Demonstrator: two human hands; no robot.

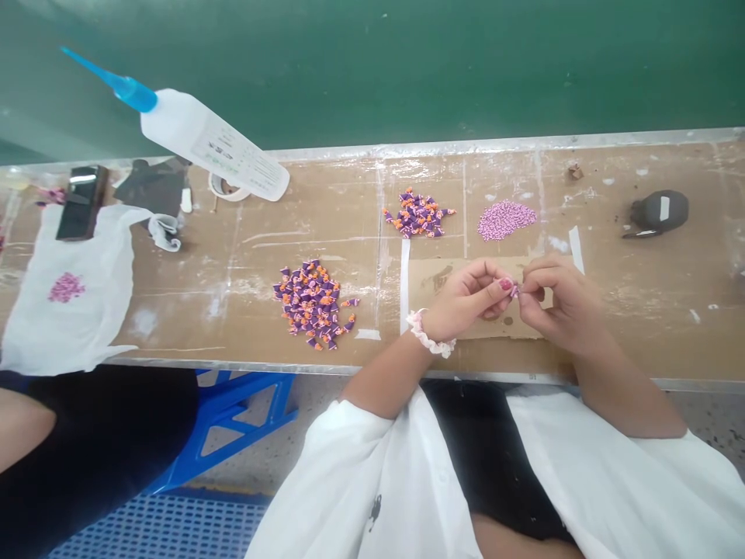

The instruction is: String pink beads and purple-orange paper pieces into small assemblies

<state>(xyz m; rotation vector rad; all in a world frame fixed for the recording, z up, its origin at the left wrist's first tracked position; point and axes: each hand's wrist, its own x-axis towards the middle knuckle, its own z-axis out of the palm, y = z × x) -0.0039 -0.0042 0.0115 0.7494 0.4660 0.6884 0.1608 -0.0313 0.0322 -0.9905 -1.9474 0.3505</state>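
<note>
Right now my left hand (pixel 466 299) and my right hand (pixel 562 303) meet over a cardboard patch (pixel 431 281) on the counter (pixel 640 310). The fingers of both hands are pinched shut on one tiny pink piece (pixel 514 289), caught between the fingertips where the hands touch; it is too small for me to make out its shape. A frilly white scrunchie (pixel 429 335) sits on my left wrist.

Just beyond my hands lie a small heap of purple-and-orange pieces (pixel 417 213) and, to its right, a heap of pink beads (pixel 505 219). A bigger heap of purple-and-orange pieces (pixel 314 303) lies to my left, near the counter's front edge. Farther left a white glue bottle (pixel 203 140) with a blue nozzle leans tilted, and a white plastic bag (pixel 75 299) holds a few pink bits. A dark rounded object (pixel 657 211) sits far right.
</note>
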